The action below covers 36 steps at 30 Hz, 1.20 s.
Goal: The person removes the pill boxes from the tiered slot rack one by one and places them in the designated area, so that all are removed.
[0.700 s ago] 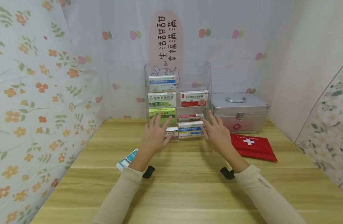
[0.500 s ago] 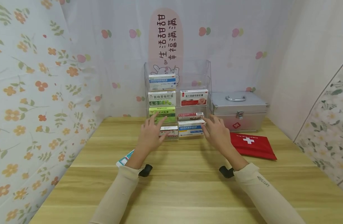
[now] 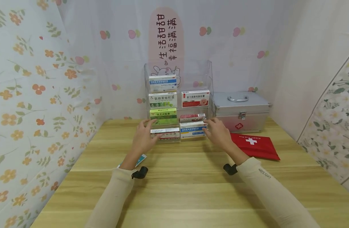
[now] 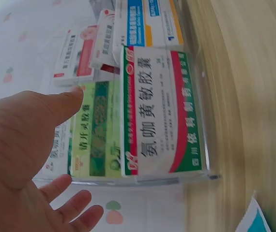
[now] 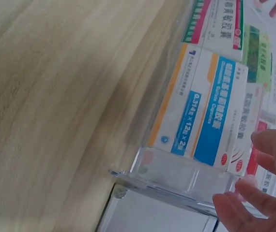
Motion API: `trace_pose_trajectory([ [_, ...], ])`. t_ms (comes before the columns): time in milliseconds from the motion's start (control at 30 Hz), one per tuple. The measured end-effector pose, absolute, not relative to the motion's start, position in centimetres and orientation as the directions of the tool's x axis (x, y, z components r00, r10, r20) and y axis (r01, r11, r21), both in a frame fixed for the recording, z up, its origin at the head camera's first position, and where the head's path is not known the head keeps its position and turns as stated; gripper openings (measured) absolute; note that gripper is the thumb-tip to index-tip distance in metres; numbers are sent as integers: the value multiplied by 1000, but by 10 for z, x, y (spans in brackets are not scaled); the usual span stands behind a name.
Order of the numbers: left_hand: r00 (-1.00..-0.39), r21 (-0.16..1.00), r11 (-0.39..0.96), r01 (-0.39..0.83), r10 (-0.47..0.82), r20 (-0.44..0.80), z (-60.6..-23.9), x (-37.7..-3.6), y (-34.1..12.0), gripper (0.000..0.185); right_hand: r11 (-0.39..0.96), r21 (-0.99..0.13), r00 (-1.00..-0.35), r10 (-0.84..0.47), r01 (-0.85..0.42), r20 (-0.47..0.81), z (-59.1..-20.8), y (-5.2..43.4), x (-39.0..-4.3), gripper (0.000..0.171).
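Note:
A transparent tiered rack (image 3: 192, 71) stands at the back of the table with several medicine boxes in its compartments. Beside the rack's lower left corner is my left hand (image 3: 144, 136), its fingers spread and its palm holding nothing; the green medicine box (image 4: 99, 128) and the white, red and green medicine box (image 4: 162, 111) are nearest to it. At the lower right side is my right hand (image 3: 219, 134), fingers loosely bent next to the blue and white medicine box (image 5: 201, 108). Whether its fingertips touch the rack, I cannot tell.
A silver first-aid case (image 3: 242, 109) stands right of the rack. In front of it lies a red pouch (image 3: 257, 145) with a white cross. A teal and white packet (image 3: 141, 159) lies partly hidden behind my left wrist. Patterned cloths hang behind and at both sides.
My left hand has drawn left and slightly down from the front of the lower left boxes, uncovering them. My right hand stays at the rack's right side, its fingers more bent.

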State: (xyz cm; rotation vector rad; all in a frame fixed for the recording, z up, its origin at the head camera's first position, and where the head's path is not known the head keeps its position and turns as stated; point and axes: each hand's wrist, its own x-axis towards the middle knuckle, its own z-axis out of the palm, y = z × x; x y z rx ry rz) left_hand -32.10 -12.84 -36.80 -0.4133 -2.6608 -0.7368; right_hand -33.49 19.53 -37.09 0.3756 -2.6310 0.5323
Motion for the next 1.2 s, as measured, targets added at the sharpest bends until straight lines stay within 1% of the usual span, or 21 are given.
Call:
trace_pose_trajectory([
  [200,-920,469,824,319,150,362,-372,-332,-137,78,854,-383,-889,-177,-352,422,-375,200,-343,34],
  [300,-925,481,821,309,143,351,-374,-337,-143,81,830,-405,-874,-187,-385,448,-380,201,-346,29],
  [467,-927,486,812,325,172,333,-379,-343,-151,84,813,-428,-855,-156,-395,494,-386,203,-348,24],
  [667,-934,498,802,329,197,299,-383,-350,-156,87,792,-441,-843,-164,-422,512,-389,203,-352,23],
  [833,-940,481,814,326,222,260,-384,-355,-157,92,783,-452,-840,-158,-426,518,-390,203,-354,23],
  [1033,-942,485,813,324,230,245,-385,-358,-157,95,771,-463,-828,-144,-437,541,-394,203,-359,24],
  [1200,-947,511,803,307,207,244,-386,-359,-158,98,787,-468,-851,-133,-402,508,-399,199,-364,30],
])
